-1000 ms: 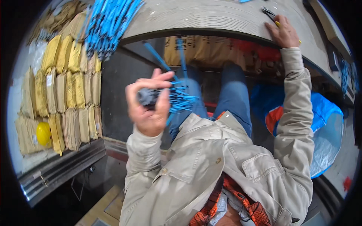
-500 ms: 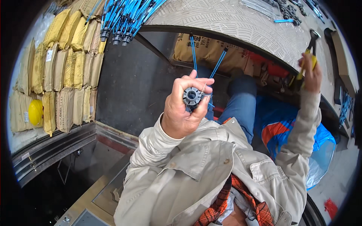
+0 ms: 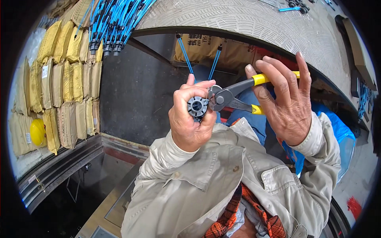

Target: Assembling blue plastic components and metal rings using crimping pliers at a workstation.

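Observation:
My left hand point(image 3: 185, 127) is wrapped round a grey round plastic fitting point(image 3: 203, 111) with a slotted rim, its open end facing up. Two blue rods with black ends point(image 3: 215, 62) stick out past the fingers toward the bench, seemingly part of the same piece. Thin pale strands point(image 3: 208, 92) show by the left fingertips. In my right hand point(image 3: 289, 113) is a pair of cutting pliers point(image 3: 236, 92) with yellow grips, the handles spread and some fingers raised off them. Its jaws lie beside the fitting at the strands; whether they touch them I cannot tell.
Ahead is a workbench point(image 3: 238, 20) with a textured top and a bundle of blue rods with dark fittings point(image 3: 115, 23) over its left edge. Stacked paper sacks point(image 3: 67, 87) and a yellow rounded object point(image 3: 38, 132) are at left. A blue bag point(image 3: 344, 137) sits at right.
My right hand has brought the pliers from above the bench's right side down to the fitting. My left hand keeps its hold, and the view has shifted slightly.

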Demonstrator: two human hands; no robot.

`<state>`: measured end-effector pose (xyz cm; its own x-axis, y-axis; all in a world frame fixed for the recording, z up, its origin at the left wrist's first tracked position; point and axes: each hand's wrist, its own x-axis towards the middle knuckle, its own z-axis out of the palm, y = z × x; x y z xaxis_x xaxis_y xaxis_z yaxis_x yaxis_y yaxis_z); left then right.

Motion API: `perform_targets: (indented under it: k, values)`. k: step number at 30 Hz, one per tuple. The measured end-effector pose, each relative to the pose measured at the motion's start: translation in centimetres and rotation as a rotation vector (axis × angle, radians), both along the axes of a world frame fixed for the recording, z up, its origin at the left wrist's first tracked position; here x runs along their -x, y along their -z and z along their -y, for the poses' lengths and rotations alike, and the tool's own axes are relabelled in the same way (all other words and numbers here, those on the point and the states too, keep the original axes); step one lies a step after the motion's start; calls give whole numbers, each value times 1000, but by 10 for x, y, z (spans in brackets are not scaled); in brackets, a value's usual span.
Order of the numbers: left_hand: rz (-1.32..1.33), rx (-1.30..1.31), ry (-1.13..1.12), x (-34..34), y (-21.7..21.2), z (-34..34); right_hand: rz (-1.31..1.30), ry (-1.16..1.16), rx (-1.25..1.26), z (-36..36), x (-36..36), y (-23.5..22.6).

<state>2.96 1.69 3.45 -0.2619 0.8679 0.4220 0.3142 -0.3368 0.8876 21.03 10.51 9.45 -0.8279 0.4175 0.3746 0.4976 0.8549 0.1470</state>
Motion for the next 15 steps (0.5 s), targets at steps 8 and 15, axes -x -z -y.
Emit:
perform_targets:
  k: [8,15]
  values:
    - [-20,-10,-40,0,1,7,42,-22,98,12,3,-2]
    - [-7,-41,-40,4,-2,0,-348,38,248,40,23,74]
